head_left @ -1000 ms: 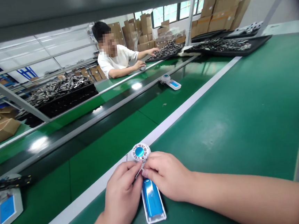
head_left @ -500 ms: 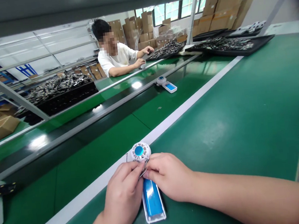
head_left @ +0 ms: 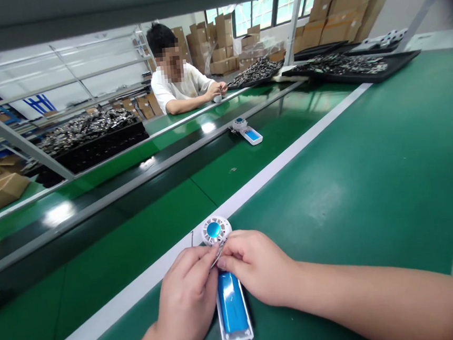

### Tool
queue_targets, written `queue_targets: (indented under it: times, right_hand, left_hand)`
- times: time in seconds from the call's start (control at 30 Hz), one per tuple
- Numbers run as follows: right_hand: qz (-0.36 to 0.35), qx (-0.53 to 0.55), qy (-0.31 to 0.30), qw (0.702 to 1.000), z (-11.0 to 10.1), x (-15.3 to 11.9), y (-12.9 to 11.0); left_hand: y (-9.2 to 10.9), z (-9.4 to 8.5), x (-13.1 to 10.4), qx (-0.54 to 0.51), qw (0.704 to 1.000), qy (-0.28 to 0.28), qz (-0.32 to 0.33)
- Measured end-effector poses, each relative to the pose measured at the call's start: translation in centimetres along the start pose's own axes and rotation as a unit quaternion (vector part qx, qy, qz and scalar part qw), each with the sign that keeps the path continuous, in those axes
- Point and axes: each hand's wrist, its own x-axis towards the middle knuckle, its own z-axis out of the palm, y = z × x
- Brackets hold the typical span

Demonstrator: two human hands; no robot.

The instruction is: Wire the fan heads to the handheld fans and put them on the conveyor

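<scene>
A white handheld fan (head_left: pixel 234 309) lies on the green worktop in front of me, its long handle toward me. A blue battery pack fills the open handle, and the round slotted head has a blue centre. My left hand (head_left: pixel 191 287) is closed at the fan's neck from the left, thumb and fingers pressed together. From the right, my right hand (head_left: pixel 261 267) pinches at the same neck, its fingertips meeting the left ones. Something thin and shiny shows between the fingertips; its kind is hidden.
Across a green conveyor belt (head_left: pixel 167 223) a person in a white shirt (head_left: pixel 181 84) handles a small part. Another handheld fan (head_left: pixel 247 131) rides on the belt. Black trays (head_left: pixel 352 69) of small metallic parts stand at the far end. A metal shelf beam (head_left: pixel 137 14) crosses overhead.
The fan on the belt has slid slightly left and nearer; another at the left edge has mostly left view. The person opposite has brought both hands together. My hands keep their grip.
</scene>
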Motion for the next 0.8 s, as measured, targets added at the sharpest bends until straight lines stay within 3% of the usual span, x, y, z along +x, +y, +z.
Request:
queue_targets:
  times: [0.2,0.5,0.57,0.67,0.8]
  right_hand:
    - [-0.022,-0.061,0.073,0.995,0.4,-0.3,0.3]
    - [-0.066,-0.048,0.094,0.992,0.7,-0.3,0.9]
    - [-0.077,-0.043,0.097,0.991,0.8,0.0,0.9]
    - [-0.063,-0.026,0.109,0.992,0.7,0.7,0.8]
    - [-0.042,-0.034,0.127,0.99,0.0,1.3,0.7]
  left_hand:
    - [0.4,-0.3,0.2,-0.034,0.999,-0.015,-0.039]
    - [0.6,-0.8,0.5,-0.065,0.996,-0.04,-0.051]
    - [0.7,-0.9,0.9,-0.098,0.989,-0.06,-0.097]
    - [0.0,-1.3,2.0,-0.133,0.958,-0.089,-0.237]
    - [-4.6,-3.1,4.4,-0.096,0.898,-0.052,-0.427]
